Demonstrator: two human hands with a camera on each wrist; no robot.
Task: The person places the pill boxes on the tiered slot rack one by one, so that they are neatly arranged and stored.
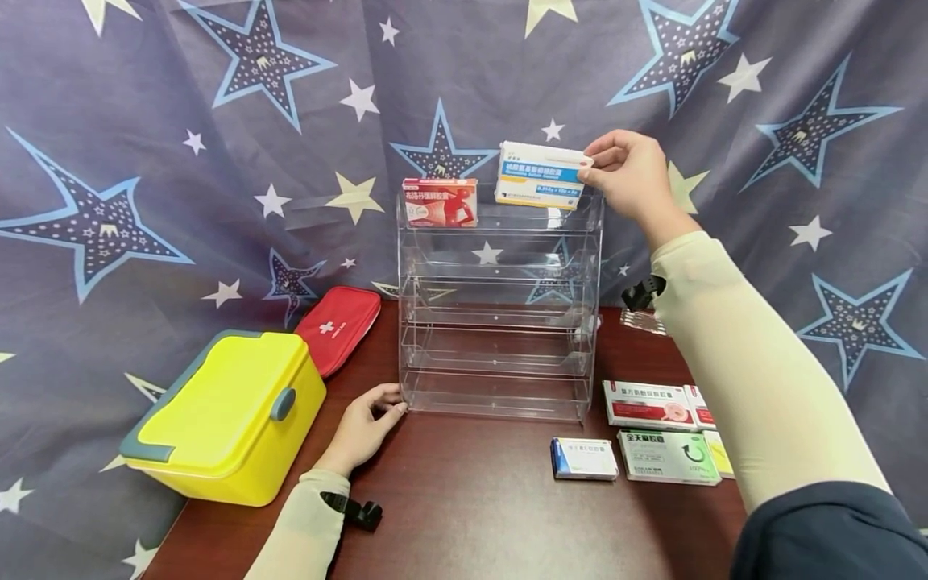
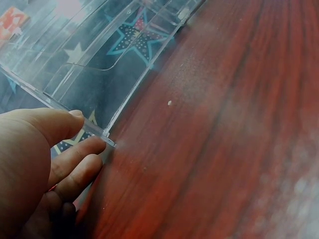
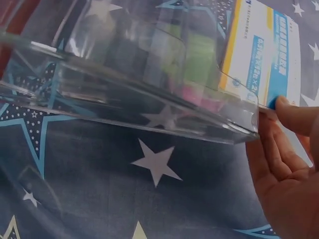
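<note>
My right hand (image 1: 631, 173) pinches the right end of a white, blue and yellow medicine box (image 1: 540, 185), held at the top tier of a clear acrylic display rack (image 1: 496, 314). In the right wrist view that medicine box (image 3: 264, 55) stands just behind the rack's side panel (image 3: 239, 124), thumb on its printed face. A red medicine box (image 1: 440, 203) sits at the left of the same tier. Down at the rack's lower left corner, my left hand (image 1: 366, 431) holds the edge between thumb and fingers, as the left wrist view shows at the corner (image 2: 105, 135).
A yellow lidded case (image 1: 225, 403) and a red first-aid pouch (image 1: 339, 329) lie left of the rack. To the right are a small blue-white box (image 1: 584, 459), a green-white box (image 1: 667, 457), a red-white box (image 1: 645, 404) and others partly behind my right arm. A starry curtain hangs behind.
</note>
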